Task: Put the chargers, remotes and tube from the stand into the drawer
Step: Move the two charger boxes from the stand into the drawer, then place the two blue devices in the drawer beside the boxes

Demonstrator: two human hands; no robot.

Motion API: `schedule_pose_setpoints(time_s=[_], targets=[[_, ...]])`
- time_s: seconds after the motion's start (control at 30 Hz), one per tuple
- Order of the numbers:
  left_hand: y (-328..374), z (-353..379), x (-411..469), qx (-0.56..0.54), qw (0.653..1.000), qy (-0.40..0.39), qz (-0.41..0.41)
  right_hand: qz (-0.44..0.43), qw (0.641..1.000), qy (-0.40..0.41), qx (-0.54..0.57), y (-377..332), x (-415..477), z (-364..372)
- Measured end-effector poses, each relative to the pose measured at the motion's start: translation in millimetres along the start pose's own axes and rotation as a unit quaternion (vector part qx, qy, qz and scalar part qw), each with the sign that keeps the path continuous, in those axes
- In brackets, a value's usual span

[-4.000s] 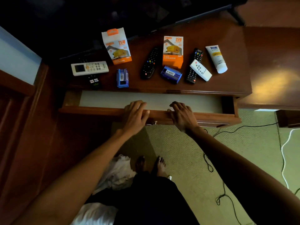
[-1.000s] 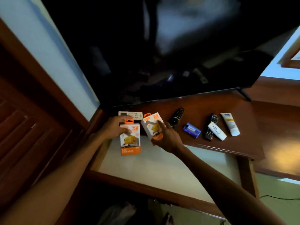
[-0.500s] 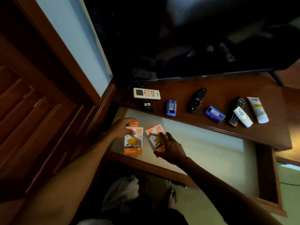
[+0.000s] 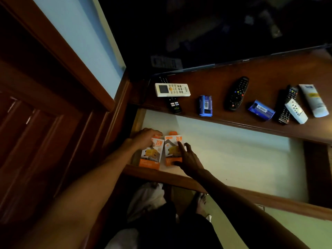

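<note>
A dark television screen fills the top of the view, standing at the back of the wooden stand. Below the stand's front edge the drawer is pulled wide open, its pale floor mostly bare.

Two orange-and-white charger boxes lie side by side in the drawer's near left corner. The left hand rests on the left charger box, its fingers curled over the box's upper left edge; the dim light makes it hard to say whether they grip or merely press. The right hand lies at the right charger box, with fingers spread loose, the forefinger laid across its face and the thumb at its lower edge.

On the stand, from left to right, sit a white remote lying across a slim black remote, a blue charger pack, an oval black remote, a second blue charger pack, a long black remote with a small white remote lying on it, and a white tube just beside them.
</note>
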State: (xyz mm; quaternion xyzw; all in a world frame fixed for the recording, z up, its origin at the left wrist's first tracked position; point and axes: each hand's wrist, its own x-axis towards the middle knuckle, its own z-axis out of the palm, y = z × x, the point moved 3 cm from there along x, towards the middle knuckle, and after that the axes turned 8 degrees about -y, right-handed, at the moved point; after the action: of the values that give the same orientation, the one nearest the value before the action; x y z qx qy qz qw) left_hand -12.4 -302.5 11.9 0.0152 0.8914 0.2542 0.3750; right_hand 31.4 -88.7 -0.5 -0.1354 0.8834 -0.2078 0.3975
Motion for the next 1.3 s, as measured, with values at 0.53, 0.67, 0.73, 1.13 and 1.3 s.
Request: schedule_pose_setpoints(time_s=[0.53,0.67,0.73,1.13,1.3], targets=[[-13,-10,-19,0.222,0.972,0.058,0.048,-0.009,0.997,-0.066,-0.050,-42,14,16],[-13,-7,-24,0.226,0.972,0.053,0.033,-0.010,0.993,-0.085,-0.084,-45,13,18],[-12,-6,-26,0.238,0.969,0.051,0.034,-0.016,0.991,-0.090,-0.093,-44,11,16],[74,-64,-24,0.067,0.982,0.161,0.079,-0.021,0.991,-0.036,-0.128,-19,-23,-68],[170,-80,5,-0.010,0.965,0.215,0.152,0.028,0.992,0.118,-0.039,38,-60,-148]])
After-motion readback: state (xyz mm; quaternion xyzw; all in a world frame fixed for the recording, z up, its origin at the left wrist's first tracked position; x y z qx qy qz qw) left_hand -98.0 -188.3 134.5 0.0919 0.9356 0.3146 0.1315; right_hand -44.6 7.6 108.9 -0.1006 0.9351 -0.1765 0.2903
